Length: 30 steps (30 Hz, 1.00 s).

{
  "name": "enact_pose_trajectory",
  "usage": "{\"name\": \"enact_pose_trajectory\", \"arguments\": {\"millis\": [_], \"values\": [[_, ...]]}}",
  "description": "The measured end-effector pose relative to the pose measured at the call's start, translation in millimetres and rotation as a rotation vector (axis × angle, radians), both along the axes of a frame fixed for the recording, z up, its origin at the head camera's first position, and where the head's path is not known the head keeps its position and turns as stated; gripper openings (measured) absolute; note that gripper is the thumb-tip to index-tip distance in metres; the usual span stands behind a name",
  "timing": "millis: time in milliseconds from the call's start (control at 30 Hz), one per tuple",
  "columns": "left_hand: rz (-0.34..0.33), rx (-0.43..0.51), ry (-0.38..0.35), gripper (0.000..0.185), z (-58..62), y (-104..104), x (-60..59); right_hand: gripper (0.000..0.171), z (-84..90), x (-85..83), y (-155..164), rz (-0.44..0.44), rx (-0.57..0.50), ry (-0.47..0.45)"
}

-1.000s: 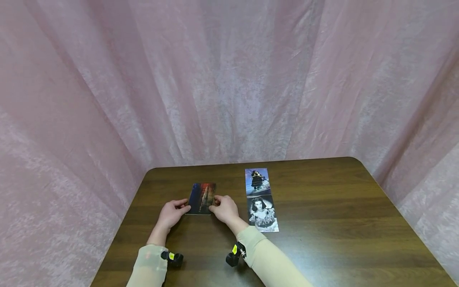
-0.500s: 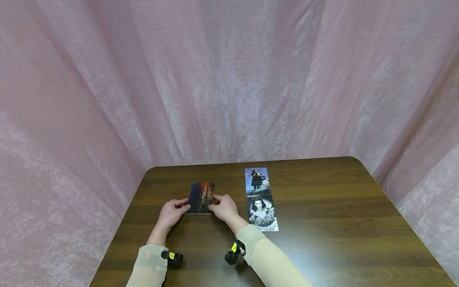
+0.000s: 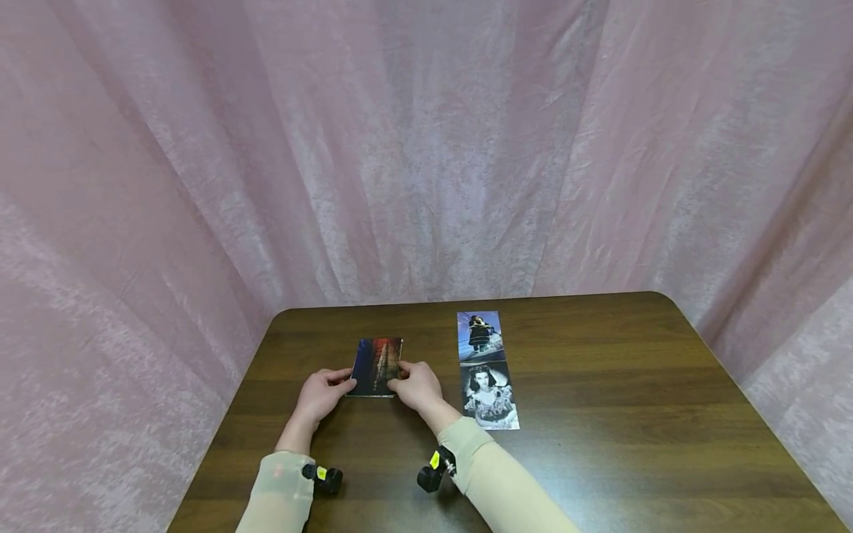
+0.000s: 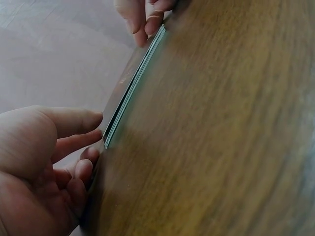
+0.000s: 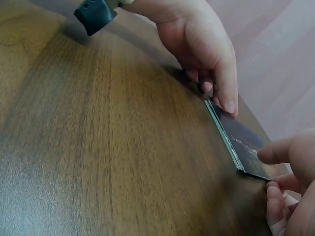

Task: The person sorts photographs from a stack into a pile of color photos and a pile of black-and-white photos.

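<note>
Two hands square up to a stack of cards at the left-centre of a wooden table: the left hand (image 3: 318, 396) pinches the left edge of the stack (image 3: 375, 370), the right hand (image 3: 420, 386) the right edge, thumbs on top. Neither hand is nearer; both grip the half closest to the person. The stack lies flat between them, its long axis running away toward the far edge of the table (image 3: 600, 370); whether its underside touches the wood cannot be told.

To the right, apart from the stack, a blue card (image 3: 480, 334) and a grey card (image 3: 488, 396) form a column, the grey one nearer the person. The right hand stands between column and stack, its sleeve (image 3: 500, 474) passing by the grey card's near left corner. A pink curtain (image 3: 426, 148) hangs behind.
</note>
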<state>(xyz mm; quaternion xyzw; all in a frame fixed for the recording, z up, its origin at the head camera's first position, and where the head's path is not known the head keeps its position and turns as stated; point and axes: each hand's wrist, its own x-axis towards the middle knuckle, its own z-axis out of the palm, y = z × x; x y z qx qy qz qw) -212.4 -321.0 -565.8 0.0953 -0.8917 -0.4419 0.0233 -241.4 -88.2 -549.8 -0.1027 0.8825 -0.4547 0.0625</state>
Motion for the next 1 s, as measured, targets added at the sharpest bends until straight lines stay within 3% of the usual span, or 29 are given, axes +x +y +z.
{"name": "enact_pose_trajectory", "arguments": {"millis": [567, 1000], "values": [[0.02, 0.043, -0.006, 0.041, 0.1, 0.3, 2.2, 0.055, 2.6, 1.1, -3.0, -0.025, -0.087, -0.07], [0.03, 0.06, -0.024, 0.04, 2.3, 2.9, 0.3, 0.057, 1.0, 1.4, -3.7, -0.028, -0.064, -0.059]]}}
